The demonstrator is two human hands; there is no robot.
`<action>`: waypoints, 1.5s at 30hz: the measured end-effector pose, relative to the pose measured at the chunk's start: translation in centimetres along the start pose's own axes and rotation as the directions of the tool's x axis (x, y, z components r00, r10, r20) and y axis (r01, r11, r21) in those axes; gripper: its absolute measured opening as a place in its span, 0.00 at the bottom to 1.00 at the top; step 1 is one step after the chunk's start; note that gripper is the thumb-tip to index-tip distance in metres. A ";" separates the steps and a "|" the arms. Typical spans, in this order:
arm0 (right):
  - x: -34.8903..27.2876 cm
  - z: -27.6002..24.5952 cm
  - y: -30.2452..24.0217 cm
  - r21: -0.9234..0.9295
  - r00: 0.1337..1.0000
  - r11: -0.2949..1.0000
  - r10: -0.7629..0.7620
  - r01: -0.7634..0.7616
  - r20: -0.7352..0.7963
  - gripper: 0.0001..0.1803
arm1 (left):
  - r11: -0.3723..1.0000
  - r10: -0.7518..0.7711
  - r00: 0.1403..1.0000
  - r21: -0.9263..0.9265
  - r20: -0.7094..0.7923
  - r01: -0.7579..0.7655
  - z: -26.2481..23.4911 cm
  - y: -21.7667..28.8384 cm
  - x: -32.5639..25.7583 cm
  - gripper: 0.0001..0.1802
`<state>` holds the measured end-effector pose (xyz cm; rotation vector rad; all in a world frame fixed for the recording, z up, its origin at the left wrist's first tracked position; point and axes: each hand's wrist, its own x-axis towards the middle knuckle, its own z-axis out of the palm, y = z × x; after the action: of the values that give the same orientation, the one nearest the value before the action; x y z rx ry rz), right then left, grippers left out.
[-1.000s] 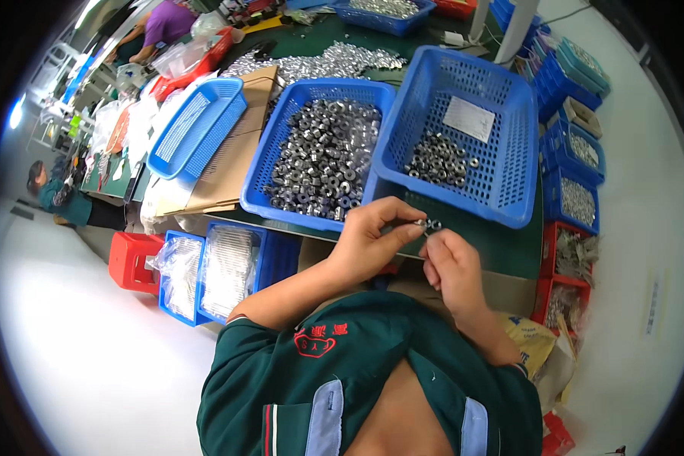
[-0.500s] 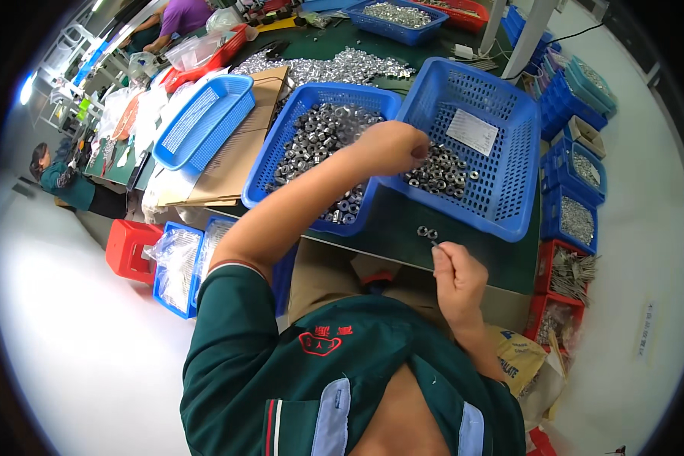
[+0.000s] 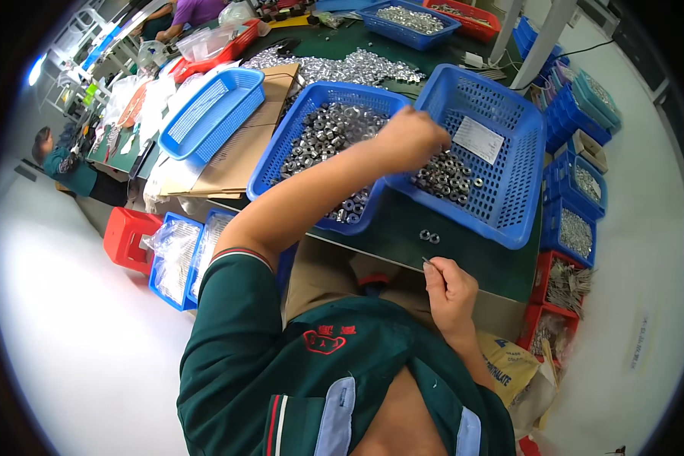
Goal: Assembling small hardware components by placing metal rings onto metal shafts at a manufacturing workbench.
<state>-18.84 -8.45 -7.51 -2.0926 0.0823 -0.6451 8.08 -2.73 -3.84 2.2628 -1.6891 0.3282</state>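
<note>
My left hand (image 3: 412, 140) is over the near left corner of the right-hand blue basket (image 3: 513, 201), its fingers bent together; what they hold, if anything, is hidden. Below it in that basket lies a heap of metal nuts (image 3: 448, 178), with a white printed slip (image 3: 479, 140) beside them. The left-hand blue basket (image 3: 260, 178) is fuller, with many similar metal nuts (image 3: 319, 137), partly covered by my left forearm. My right hand (image 3: 452, 295) is at the table's front edge, thumb and finger pinching a thin metal pin (image 3: 426, 260). Two nuts (image 3: 429, 237) lie on the table just beyond it.
Behind the baskets spreads a pile of shiny metal parts (image 3: 357, 68). A shallow blue tray (image 3: 211, 114) rests on cardboard (image 3: 251, 137) at the left. Stacked blue crates (image 3: 574, 228) and red crates (image 3: 558, 277) stand at the right. A co-worker (image 3: 76, 171) sits at the far left.
My left hand has shifted slightly right over the right-hand basket. My right hand has drawn a little nearer to me, away from the two nuts, still pinching the pin.
</note>
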 end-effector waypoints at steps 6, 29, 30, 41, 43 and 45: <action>-0.3 0.4 0.7 0.036 0.999 0.998 0.048 -0.049 0.026 0.04 | 0.964 -0.255 0.945 -0.021 0.204 0.264 -6.0 -3.0 -4.9 0.07; -0.1 1.2 -0.3 0.103 0.994 0.991 0.079 -0.087 0.082 0.04 | 0.313 -0.417 0.893 -0.896 0.170 0.317 -6.2 1.5 -11.9 0.11; 0.3 1.2 -0.4 0.143 0.993 0.986 0.072 -0.084 0.089 0.04 | 0.165 -0.413 0.883 -0.935 0.224 0.315 -6.5 2.5 -12.3 0.12; 4.0 0.4 -3.8 0.066 0.992 0.990 -0.124 0.122 0.036 0.05 | 0.164 -0.344 0.923 -0.957 0.172 0.240 -5.0 7.9 -14.3 0.12; 4.0 0.6 -3.4 0.057 0.989 0.989 -0.139 0.136 0.051 0.06 | 0.319 -0.310 0.946 -0.927 0.094 0.197 -4.9 8.0 -14.4 0.12; 3.9 0.8 -3.2 0.049 0.985 0.987 -0.157 0.154 0.066 0.06 | 0.389 -0.287 0.956 -0.905 0.059 0.172 -4.8 8.2 -14.5 0.12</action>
<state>-15.69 -7.19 -3.71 -2.0911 -0.1350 -0.6609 -3.90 9.76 -3.72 1.5116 -1.0076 -0.4606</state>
